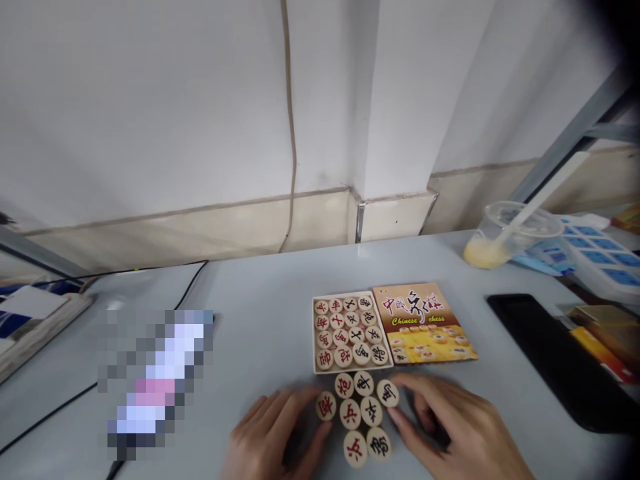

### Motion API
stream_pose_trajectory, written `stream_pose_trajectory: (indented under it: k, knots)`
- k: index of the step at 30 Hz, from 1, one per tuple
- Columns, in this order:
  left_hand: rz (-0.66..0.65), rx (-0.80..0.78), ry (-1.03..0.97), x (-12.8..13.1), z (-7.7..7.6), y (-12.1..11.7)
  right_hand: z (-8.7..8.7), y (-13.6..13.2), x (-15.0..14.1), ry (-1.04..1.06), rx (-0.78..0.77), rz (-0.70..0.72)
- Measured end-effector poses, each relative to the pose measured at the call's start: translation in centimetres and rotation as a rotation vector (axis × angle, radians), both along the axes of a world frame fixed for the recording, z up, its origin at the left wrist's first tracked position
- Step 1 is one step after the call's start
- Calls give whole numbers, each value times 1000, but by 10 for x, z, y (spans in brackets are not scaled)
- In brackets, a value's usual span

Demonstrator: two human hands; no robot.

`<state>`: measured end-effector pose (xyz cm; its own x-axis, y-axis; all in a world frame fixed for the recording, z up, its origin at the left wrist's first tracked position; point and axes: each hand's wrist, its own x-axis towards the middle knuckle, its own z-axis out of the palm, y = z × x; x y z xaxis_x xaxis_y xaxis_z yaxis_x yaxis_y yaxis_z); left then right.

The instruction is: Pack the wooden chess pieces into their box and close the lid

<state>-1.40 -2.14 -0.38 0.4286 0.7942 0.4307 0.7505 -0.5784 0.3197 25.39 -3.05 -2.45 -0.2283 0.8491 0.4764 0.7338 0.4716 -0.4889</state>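
My left hand (273, 433) has its thumb and index finger around the edge of a red-marked Chinese chess piece (326, 405) on the table. Opposite it, my right hand (450, 420) pinches a black-marked Chinese chess piece (387, 393) between thumb and index finger. Between the two hands lie several loose round pieces (351, 414), some marked red and some black. Just beyond them sits a white open box (315, 340), filled with rows of similar pieces (343, 355). Its printed "Chinese chess" lid (425, 323) touches the box's right side.
On the left lies a blurred-out lit device (163, 373) with a black cable (50, 417). A black phone-like slab (555, 360) is at the right. Behind it stand a plastic cup (515, 230) with a straw and a blue-and-white tray (600, 257). A wall closes off the back.
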Motion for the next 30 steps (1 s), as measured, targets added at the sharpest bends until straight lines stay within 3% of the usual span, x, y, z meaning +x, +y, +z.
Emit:
stream_pose_trajectory:
  k: [6,11,18,30]
  knots:
    - [126,3,-107,9,1,7,2,6,-3,91,46,-68]
    - [215,-92,-183,19,1,16,6,12,-14,221,53,-158]
    - [272,-107,-138,18,-9,17,-2,16,-18,206,61,-284]
    - [289,-103,-212,20,-3,15,1,17,-17,122,63,-197]
